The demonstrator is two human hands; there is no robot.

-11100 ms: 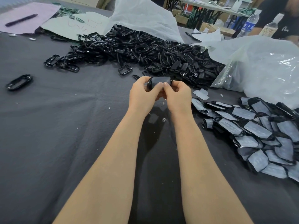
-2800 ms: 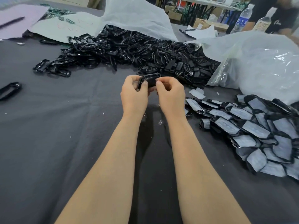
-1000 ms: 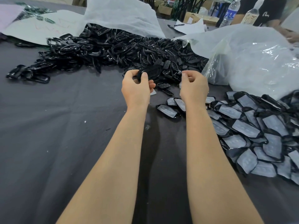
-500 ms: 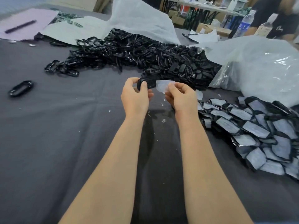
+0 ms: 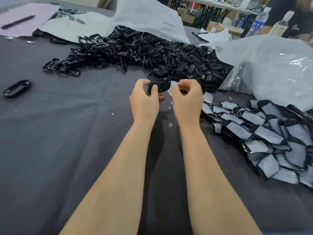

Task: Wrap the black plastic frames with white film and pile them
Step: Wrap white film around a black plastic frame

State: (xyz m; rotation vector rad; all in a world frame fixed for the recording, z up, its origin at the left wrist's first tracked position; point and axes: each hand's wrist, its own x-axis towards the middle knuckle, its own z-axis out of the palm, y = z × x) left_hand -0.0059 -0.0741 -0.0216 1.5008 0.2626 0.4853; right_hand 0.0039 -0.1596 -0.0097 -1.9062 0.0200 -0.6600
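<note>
My left hand [image 5: 144, 100] grips a black plastic frame [image 5: 160, 85] above the dark table, thumb across its face. Beside it, my right hand [image 5: 187, 97] pinches a small piece of white film [image 5: 171, 88] close to the frame's right end. Behind my hands spreads a big heap of bare black frames [image 5: 152, 53]. To the right lies a pile of wrapped frames [image 5: 271, 138], each black with a white film face.
A clear plastic bag [image 5: 271, 68] bulges at the right rear and a white bag [image 5: 149, 16] covers the heap's back. One loose frame [image 5: 17, 88] lies far left. A film piece [image 5: 208, 97] lies by the wrapped pile. Another person [image 5: 291, 16] sits beyond two bottles.
One second ago my right hand was apart over the wrapped pile; it has come back to the frame pinching a piece of white film. My left hand kept its grip on the frame.
</note>
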